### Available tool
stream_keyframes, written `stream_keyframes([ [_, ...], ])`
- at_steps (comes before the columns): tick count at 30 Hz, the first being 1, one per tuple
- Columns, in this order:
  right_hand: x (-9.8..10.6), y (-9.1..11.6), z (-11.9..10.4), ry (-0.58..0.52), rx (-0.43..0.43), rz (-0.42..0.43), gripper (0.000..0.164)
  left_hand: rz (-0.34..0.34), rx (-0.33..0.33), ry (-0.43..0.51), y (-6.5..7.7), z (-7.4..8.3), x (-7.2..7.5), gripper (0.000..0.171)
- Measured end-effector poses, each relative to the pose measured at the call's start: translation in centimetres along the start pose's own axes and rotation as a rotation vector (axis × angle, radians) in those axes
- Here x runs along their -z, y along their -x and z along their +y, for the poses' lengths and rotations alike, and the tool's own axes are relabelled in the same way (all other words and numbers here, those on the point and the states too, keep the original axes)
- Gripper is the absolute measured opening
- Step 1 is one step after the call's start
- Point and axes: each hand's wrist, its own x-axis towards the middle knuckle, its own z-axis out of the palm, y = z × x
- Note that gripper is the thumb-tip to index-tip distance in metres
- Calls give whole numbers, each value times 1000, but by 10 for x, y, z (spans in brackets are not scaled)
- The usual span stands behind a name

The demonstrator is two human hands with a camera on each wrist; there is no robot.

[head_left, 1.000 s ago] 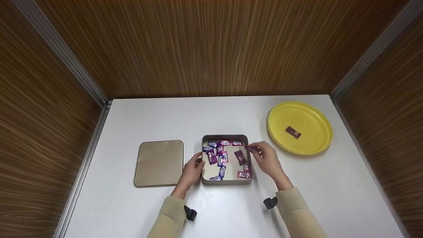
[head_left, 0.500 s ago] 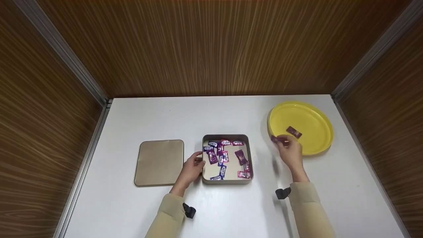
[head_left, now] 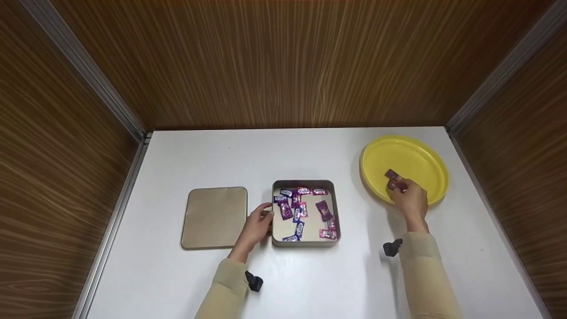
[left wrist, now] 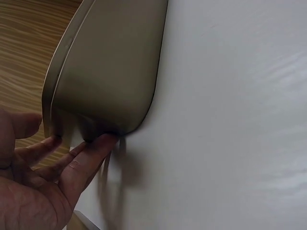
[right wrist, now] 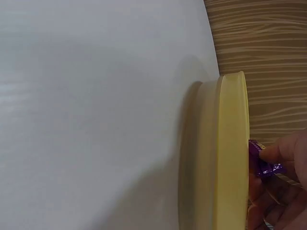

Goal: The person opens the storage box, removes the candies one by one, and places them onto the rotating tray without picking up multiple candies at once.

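Over the yellow plate at the right, my right hand pinches a purple-wrapped candy between thumb and fingers. Beside it lies another dark purple candy, on the plate, partly hidden by the held one. My left hand is at the left side of a square metal tin. In the left wrist view its fingertips touch the tin's outer wall, while the thumb stands apart. Several wrapped candies in purple, blue and pink are scattered inside the tin, such as a purple one.
A flat square lid lies on the white table left of the tin. Brown wood-grain panels rise behind the table and on both sides.
My right hand has carried the purple candy from the tin's right edge rightward to over the yellow plate. The left hand has stayed by the tin.
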Motion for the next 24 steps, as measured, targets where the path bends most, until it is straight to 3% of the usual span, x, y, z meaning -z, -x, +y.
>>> stream_keyframes([
  [9, 0, -4, 6, 71, 26, -32, 24, -12, 8, 21, 0, 2, 0, 41],
  [17, 0, -5, 8, 37, 14, -56, 38, -10, 8, 0, 0, 3, -1, 41],
  [24, 2, -5, 8, 39, -2, -56, 41, 0, -4, -9, -2, 1, -3, 41],
])
